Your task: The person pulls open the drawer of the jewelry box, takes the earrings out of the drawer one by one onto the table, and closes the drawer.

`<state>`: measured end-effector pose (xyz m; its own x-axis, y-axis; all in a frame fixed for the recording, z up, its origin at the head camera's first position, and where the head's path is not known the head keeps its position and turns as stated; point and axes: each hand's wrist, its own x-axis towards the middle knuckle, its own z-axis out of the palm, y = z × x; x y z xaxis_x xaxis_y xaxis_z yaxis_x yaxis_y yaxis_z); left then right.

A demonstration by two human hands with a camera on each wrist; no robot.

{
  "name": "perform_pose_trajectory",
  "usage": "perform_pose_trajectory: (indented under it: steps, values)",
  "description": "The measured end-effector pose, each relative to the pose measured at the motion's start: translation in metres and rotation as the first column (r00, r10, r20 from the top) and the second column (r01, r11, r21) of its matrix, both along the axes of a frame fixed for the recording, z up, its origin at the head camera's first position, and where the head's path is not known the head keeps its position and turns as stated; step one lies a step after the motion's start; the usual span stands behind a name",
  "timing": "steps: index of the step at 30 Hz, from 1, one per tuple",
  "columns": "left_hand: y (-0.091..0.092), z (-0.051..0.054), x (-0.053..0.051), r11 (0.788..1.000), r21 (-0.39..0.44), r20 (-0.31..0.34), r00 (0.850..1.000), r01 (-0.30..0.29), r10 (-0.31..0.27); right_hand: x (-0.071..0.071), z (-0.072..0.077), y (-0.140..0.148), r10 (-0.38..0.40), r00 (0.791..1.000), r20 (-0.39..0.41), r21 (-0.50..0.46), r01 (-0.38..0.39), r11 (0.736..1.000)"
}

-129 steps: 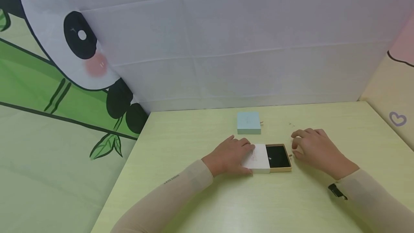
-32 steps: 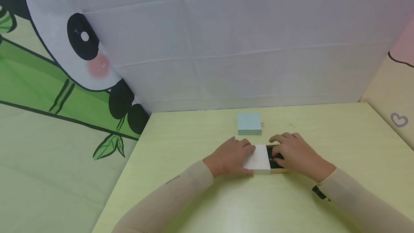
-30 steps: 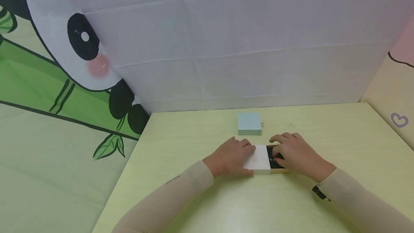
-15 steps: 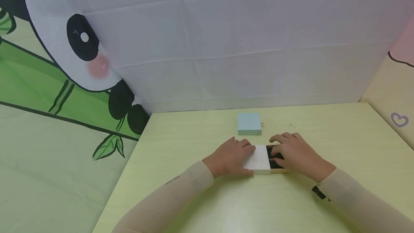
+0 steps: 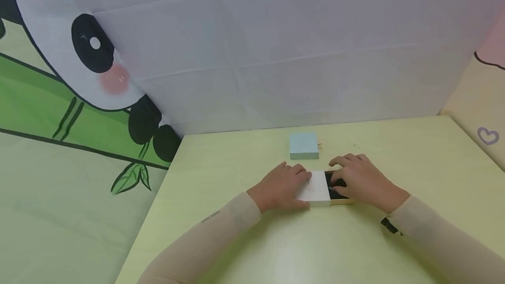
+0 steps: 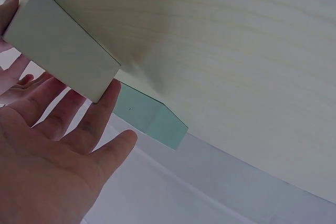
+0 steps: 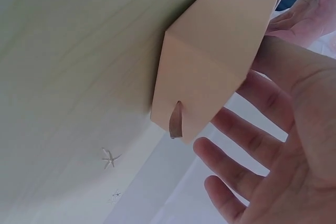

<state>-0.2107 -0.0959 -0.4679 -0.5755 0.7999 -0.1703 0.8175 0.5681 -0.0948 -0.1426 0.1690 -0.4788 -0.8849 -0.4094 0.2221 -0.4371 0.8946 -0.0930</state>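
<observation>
In the head view, my left hand (image 5: 282, 187) grips the white sleeve (image 5: 317, 187) of a drawer-style gift box, thumb on the near side and fingers over the top and far side. The gold-edged tray (image 5: 342, 202) is pulled partway out to the right and shows a black insert (image 5: 328, 179). My right hand (image 5: 364, 183) reaches over the tray, thumb and index finger down at the insert. A small pale star-shaped piece (image 5: 330, 188) is at the thumb tip; whether it is pinched is unclear. A short ribbon pull (image 7: 177, 121) hangs from the tray's end.
A light blue box (image 5: 304, 144) with a small tab on its right side stands behind the white one. Two tiny star-shaped pieces, one a silvery star (image 7: 109, 158), lie on the wooden table (image 5: 236, 157). A white cloth wall (image 5: 276, 56) rises at the back.
My right hand has come left from beside the tray to over its black insert, and has stayed there for the last second. My left hand keeps its grip on the sleeve. The view has tilted slightly.
</observation>
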Motion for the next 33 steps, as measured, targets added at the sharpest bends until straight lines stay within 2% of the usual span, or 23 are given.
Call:
perform_pose_trajectory:
  steps: [10,33]
  values:
    - [0.002,0.001,0.0,1.0,0.0,0.006,1.0,-0.018,0.018,-0.003,0.0,0.0,0.006,1.0,0.011,-0.003,-0.006,1.0]
    - [0.0,-0.001,-0.001,1.0,-0.001,-0.017,1.0,-0.004,0.004,-0.006,-0.001,-0.008,0.031,0.999,-0.016,0.018,-0.03,0.999]
